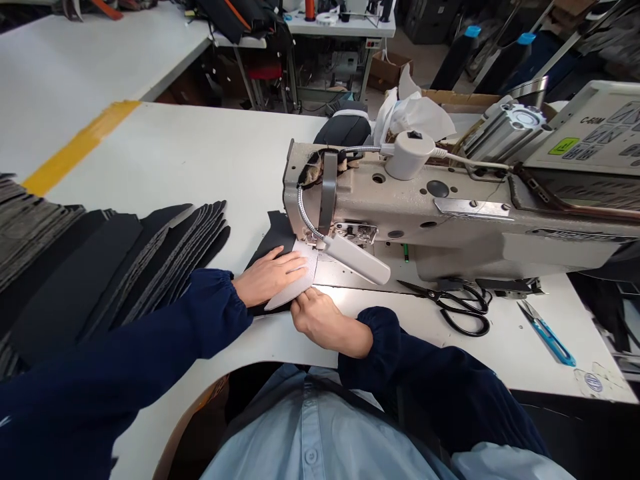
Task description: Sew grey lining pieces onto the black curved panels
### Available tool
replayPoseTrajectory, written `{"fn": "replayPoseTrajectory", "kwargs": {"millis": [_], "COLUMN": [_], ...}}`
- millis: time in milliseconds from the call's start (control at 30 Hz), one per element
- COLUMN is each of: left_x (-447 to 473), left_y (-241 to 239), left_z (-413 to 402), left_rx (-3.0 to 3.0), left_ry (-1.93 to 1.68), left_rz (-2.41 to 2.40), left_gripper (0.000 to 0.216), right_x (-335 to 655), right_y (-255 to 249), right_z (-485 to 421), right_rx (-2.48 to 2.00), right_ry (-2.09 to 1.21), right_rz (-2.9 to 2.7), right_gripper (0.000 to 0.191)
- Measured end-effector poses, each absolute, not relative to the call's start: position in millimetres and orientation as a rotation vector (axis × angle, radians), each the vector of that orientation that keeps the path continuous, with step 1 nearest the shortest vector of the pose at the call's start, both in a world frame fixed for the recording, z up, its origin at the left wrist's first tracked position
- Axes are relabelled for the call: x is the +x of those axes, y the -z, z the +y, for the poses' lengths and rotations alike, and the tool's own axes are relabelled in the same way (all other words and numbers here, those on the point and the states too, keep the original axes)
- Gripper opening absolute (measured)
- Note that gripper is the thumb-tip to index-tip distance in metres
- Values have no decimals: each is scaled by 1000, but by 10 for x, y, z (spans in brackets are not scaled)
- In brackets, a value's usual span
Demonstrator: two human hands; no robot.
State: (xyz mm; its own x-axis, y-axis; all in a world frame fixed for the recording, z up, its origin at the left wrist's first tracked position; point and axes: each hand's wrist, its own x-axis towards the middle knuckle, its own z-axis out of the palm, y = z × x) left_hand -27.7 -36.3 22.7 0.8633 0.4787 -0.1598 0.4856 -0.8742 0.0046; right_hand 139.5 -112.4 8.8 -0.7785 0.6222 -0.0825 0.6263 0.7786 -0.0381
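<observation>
My left hand [273,275] lies flat, fingers stretched out, on a white fabric piece [301,283]. Under that piece is a dark fabric panel [275,235], partly covered by the hand. At the near edge of the two layers, my right hand [320,320] is closed with its thumb and fingers pinching the white piece's edge. Both hands are just in front of the needle area of a sewing machine [410,200], where a lamp head [357,259] hides part of the stitching spot.
Stacks of dark cut panels [110,260] lie on the left of the table. Black scissors [457,303] and blue thread snips [549,333] rest on the right. Behind the machine sits a white cloth bundle [413,117]. Yellow tape [83,143] marks a table joint.
</observation>
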Motion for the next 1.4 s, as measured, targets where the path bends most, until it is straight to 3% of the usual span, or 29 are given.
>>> {"fn": "replayPoseTrajectory", "kwargs": {"millis": [267,500,667,933,1400], "left_x": [-213,-365,-271,-211,-144], "left_y": [-270,-364,-247,-197,-136], "left_z": [-182,-259,-232,-165,-106], "left_rx": [2919,2825,2891,2958,3102], "left_ry": [239,348,282,185,208], "left_rz": [816,699,748,774,600], "left_gripper": [34,66,51,50,19], "right_x": [1462,1497,1477,1390,1401], "right_y": [48,9,-36,187,166], "right_z": [-935,-898,-940,-973,-999], "right_rx": [1148,1190,1204,1230,1173], "right_ry": [52,185,281,-105,-7], "right_rz": [2917,2927,2920,3041,3015], "right_gripper": [26,22,23,27,27]}}
